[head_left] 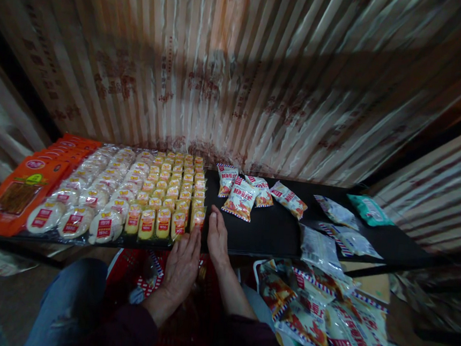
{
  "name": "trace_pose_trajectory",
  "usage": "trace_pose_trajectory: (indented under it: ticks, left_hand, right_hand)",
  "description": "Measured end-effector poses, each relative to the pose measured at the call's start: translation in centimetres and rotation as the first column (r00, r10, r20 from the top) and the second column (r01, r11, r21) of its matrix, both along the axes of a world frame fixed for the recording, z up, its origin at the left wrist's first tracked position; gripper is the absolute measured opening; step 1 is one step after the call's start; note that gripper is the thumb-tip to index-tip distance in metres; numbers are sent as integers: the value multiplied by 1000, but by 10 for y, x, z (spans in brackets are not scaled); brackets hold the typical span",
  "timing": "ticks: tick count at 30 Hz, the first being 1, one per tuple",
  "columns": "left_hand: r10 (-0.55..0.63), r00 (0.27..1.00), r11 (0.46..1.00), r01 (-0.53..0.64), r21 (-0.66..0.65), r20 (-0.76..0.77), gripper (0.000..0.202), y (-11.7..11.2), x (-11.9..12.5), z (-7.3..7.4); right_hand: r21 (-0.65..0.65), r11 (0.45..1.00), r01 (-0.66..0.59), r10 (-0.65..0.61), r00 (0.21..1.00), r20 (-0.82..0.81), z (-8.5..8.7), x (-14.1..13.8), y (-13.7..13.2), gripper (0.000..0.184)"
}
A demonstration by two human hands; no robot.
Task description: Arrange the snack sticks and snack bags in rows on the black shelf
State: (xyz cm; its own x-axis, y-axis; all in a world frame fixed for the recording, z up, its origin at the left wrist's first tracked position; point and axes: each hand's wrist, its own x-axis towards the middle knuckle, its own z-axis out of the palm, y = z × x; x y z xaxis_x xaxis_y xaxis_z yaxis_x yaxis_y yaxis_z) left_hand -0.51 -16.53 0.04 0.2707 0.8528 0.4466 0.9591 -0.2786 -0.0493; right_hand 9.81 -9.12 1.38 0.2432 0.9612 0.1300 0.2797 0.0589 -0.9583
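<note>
My left hand [182,268] lies flat with fingers stretched out at the front edge of a black shelf [273,233], its fingertips against the nearest yellow snack packets [172,195], which stand in tight rows. My right hand [217,237] is open too, held edge-on beside the right end of those rows, touching the last packet. Neither hand holds anything. Round white packets with red labels [91,196] fill the rows further left, and orange flat packs [27,187] lie at the far left.
Several loose red-white-blue snack bags [244,196] lie on the shelf's middle, clear and teal packets [368,209] to the right. A heap of similar bags [322,321] sits below right. A red basket [132,277] is under my hands. A striped wall stands behind.
</note>
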Motion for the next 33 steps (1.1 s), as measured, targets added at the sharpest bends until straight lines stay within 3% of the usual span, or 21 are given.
trace_pose_trajectory:
  ticks: [8, 18, 22, 33]
  left_hand:
    - [-37, 998, 996, 33, 87, 50, 42, 5, -5, 4]
    - [-36, 998, 994, 30, 104, 53, 42, 11, -9, 1]
    - [-76, 996, 991, 70, 111, 52, 44, 13, -11, -2]
    - [-128, 991, 991, 125, 49, 45, 57, 17, -17, -7]
  right_hand:
    - [-6, 1000, -24, 23, 994, -107, 0, -18, 24, 71]
    - [56, 994, -95, 105, 968, -230, -9, -25, 34, 70]
    - [42, 997, -62, 71, 967, -244, -12, -23, 38, 73]
    - [81, 989, -126, 143, 953, -268, -8, -31, 35, 68]
